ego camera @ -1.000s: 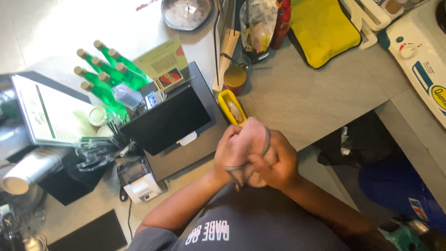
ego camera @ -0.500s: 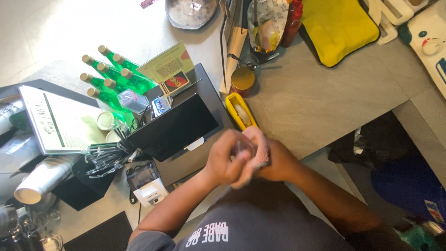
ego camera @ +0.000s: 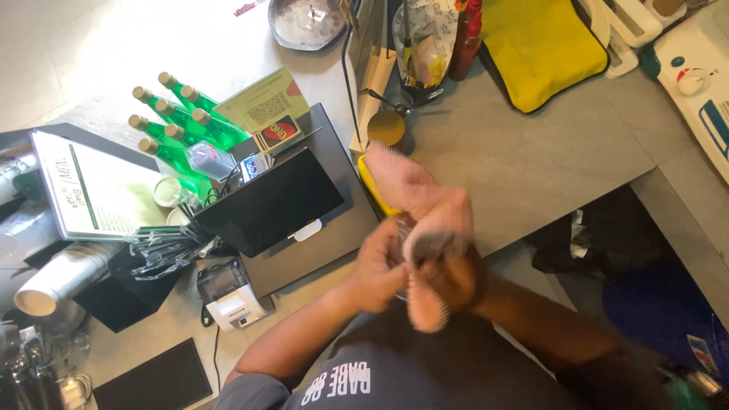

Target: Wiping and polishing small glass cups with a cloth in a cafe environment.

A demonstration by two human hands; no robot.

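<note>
Both hands meet in front of my chest at the counter's near edge. A pink cloth (ego camera: 414, 193) is wrapped around and over them, one end reaching up toward the counter and another hanging below. My left hand (ego camera: 377, 267) grips the cloth from the left. My right hand (ego camera: 448, 277) holds it from the right, with something dark and blurred between the two hands. A yellow object (ego camera: 370, 188) lies on the counter, mostly hidden under the cloth.
A black tilted screen (ego camera: 272, 200) stands left of my hands, with a small white printer (ego camera: 228, 296) below it. Several green bottles (ego camera: 178, 125), a menu board (ego camera: 91, 190), stacked cups (ego camera: 64, 277) lie further left. A yellow cloth (ego camera: 543, 45) and red sauce bottle (ego camera: 465, 42) sit at the back.
The pink cloth has unfurled and now stretches up over the yellow object. My hands stayed together at the counter edge and shifted slightly; the view tilted a little.
</note>
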